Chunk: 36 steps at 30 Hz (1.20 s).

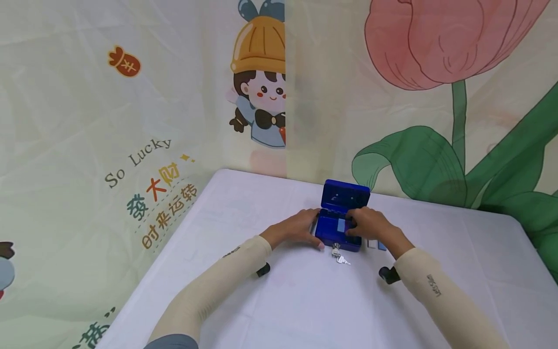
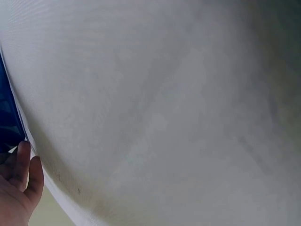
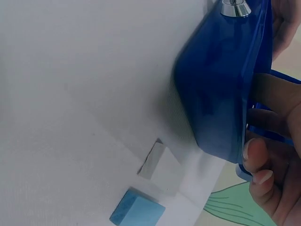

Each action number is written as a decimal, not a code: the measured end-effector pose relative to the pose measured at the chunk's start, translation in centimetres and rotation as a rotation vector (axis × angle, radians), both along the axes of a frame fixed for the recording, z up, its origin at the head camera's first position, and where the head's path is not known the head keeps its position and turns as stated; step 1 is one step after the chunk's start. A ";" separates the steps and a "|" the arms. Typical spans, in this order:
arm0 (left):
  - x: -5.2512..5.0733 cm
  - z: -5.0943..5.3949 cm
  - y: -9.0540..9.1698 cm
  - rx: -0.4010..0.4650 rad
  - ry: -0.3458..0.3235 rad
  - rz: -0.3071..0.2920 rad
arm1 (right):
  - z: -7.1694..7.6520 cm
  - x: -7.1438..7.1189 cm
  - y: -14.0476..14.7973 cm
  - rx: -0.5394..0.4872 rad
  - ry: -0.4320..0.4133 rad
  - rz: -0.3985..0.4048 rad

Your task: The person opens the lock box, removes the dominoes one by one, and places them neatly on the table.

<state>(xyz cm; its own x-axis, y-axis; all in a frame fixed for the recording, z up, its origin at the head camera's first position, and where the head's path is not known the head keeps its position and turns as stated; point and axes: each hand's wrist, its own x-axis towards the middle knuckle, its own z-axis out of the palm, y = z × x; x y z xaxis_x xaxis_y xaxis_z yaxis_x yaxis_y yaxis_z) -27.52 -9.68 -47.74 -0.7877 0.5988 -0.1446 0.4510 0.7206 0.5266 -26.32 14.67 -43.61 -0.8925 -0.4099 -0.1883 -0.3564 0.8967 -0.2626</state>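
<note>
A blue metal cash box (image 1: 337,242) stands on the table with its lid (image 1: 346,195) raised. Keys (image 1: 343,260) hang from the lock at its front. My left hand (image 1: 301,228) is spread along the box's left side, thumb near the front corner. My right hand (image 1: 372,224) reaches over the right wall, thumb and a finger inside; whether they pinch anything is hidden. A light blue block (image 1: 341,225) lies in the box. Outside, near its right side, are a white block (image 3: 162,167) and a blue block (image 3: 138,209).
A white cloth covers the table (image 1: 279,300). Dark wrist-camera parts (image 1: 389,275) show by the forearms. A printed curtain (image 1: 318,97) hangs behind the table's far edge.
</note>
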 end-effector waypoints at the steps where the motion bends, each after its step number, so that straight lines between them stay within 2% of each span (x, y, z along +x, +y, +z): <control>1: 0.0 0.0 0.0 0.002 -0.001 -0.001 | 0.0 0.0 -0.1 0.006 0.003 0.000; 16: 0.0 0.0 0.0 0.003 0.028 -0.026 | -0.6 0.4 -0.8 0.031 0.061 0.025; 26: 0.0 0.1 0.1 -0.005 0.017 -0.010 | -0.3 0.1 -1.6 0.063 0.040 0.053; 36: 0.1 0.1 0.1 -0.013 0.024 -0.011 | -0.9 -0.6 -2.6 0.058 0.030 0.092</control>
<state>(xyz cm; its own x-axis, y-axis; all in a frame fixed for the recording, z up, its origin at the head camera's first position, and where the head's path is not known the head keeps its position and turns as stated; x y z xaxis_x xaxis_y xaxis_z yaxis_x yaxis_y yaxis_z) -27.46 -9.57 -47.64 -0.7843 0.6058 -0.1338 0.4713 0.7220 0.5066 -26.96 12.07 -44.46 -0.8571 -0.4794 -0.1884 -0.4447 0.8733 -0.1991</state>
